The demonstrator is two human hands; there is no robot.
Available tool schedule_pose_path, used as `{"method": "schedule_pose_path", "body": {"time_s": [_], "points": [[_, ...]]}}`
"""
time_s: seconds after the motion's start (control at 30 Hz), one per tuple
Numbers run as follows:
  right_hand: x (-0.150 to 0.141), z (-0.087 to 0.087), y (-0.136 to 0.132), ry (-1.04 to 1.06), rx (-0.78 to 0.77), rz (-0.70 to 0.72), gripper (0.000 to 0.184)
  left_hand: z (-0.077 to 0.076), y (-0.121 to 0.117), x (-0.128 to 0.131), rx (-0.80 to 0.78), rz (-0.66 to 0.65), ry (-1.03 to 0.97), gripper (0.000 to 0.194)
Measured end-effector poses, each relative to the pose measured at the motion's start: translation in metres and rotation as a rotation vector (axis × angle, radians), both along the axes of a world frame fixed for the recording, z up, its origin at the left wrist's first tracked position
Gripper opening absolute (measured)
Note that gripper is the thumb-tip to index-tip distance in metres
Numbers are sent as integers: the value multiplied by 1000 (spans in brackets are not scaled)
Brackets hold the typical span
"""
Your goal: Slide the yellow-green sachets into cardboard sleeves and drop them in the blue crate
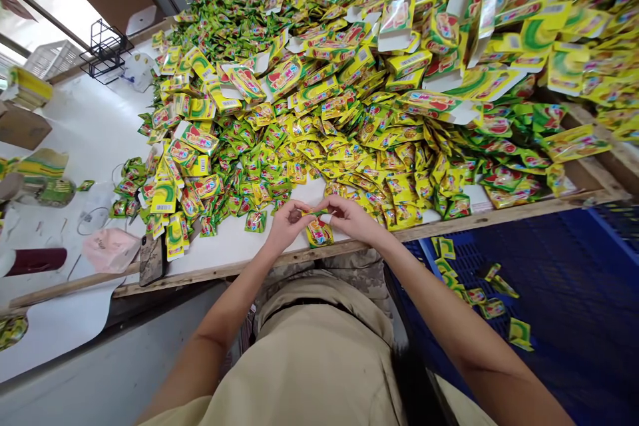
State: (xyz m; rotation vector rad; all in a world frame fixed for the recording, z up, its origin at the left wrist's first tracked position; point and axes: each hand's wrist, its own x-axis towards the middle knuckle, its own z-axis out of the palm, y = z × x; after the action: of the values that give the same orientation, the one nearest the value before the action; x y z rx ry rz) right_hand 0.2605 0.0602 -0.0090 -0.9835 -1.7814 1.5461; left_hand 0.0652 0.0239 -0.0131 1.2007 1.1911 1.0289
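Close to the table's front edge, my left hand (pixel 289 225) and my right hand (pixel 352 218) meet over a small yellow and green candy packet (pixel 319 234). Fingers of both hands are closed at its upper end, one hand on each side. The packet's printed front faces up, with a red and white label. Just beyond my hands lies a dense heap of yellow packets (pixel 349 153), with green packets (pixel 249 140) to its left. A single green packet (pixel 255 221) rests left of my left hand.
Flattened-looking printed cartons (pixel 289 73) lie across the heap. A wooden rim (pixel 499 214) edges the table. Left of me are a phone (pixel 152 258), a pink bag (pixel 110 250) and a dark red cylinder (pixel 40 261). Blue crates (pixel 559 273) holding several small cartons stand below right.
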Motion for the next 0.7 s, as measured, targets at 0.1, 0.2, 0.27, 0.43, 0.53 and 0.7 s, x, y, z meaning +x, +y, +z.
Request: {"method": "schedule_pose_path", "body": {"time_s": [0.1,0.2,0.27,0.43,0.53,0.7], "points": [[2,0,-6,36,-59,-50,24,-2,-4,4,-6,21,13,39],[1,-6,-16,-1,-58,-89,29,-6,-7,10,38,71,44,35],[-1,-10,-21,-26,-65,-88,38,-6,-9,13,66,132,44,34],[-5,-9,-27,-139,50,-66,34,8,-9,17,152,186,20,39],[-3,-2,-29,-173,192,-70,28,19,-8,18,156,110,99,28],[0,3,-35,-232,318,-106,33,26,-10,25,239,143,129,23]]}}
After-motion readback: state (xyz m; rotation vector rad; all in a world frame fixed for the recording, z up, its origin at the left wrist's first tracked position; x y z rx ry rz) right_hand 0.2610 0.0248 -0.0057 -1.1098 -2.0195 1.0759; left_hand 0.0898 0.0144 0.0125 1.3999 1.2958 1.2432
